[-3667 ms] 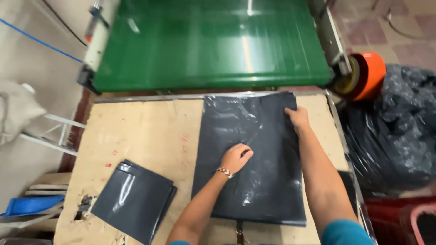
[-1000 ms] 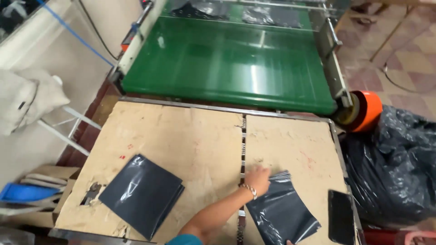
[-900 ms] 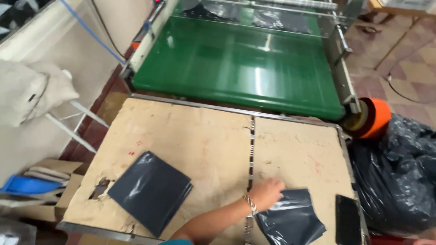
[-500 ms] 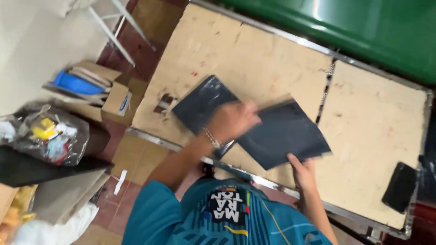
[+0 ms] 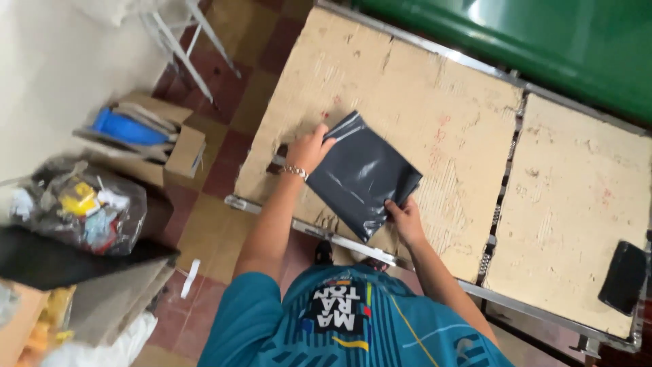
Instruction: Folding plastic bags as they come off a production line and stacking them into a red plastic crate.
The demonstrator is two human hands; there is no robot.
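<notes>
The folded dark grey plastic bag [image 5: 363, 175] now lies on the stack; my left hand [image 5: 309, 146] and right hand [image 5: 403, 212] pinch its corners, squaring; next needs aligned edges.

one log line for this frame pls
left hand: on top edge of folded dark bags | right hand: gripping lower corner | bags: on worn table | phone: table's right edge

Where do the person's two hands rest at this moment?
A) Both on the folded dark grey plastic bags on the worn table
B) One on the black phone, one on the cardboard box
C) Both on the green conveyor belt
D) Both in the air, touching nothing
A: the left hand and the right hand grip opposite edges of the folded dark grey plastic bags lying on the worn table.
</notes>
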